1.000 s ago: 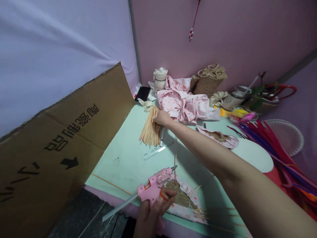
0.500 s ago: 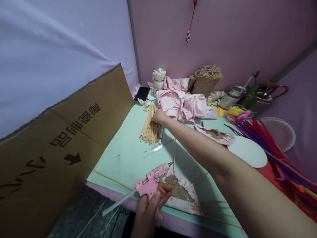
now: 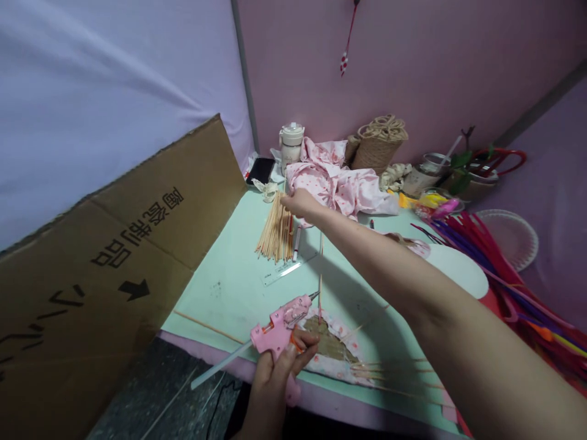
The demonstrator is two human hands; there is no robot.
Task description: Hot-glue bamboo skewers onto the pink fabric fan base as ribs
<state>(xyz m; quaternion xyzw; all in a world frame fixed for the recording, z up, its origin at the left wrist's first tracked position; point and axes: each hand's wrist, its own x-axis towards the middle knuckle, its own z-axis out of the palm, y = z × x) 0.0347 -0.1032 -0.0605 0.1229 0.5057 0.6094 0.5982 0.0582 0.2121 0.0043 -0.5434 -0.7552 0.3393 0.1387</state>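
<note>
Pink glue gun [image 3: 275,333] | left grip [image 3: 282,363] wrapped round it | right grip [image 3: 300,205] unclear, shifted up wooden sticks [image 3: 274,237]

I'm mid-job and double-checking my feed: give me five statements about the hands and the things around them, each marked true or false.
1. The left hand holds the pink glue gun. True.
2. The ruler lies on top of the patterned cloth. False: it lies on the green tabletop.
3. The right hand is at the bundle of sticks. True.
4. The cardboard panel bears dark printed characters. True.
5. The glue gun's nozzle points toward the cardboard panel. False: it points away from it.
</note>
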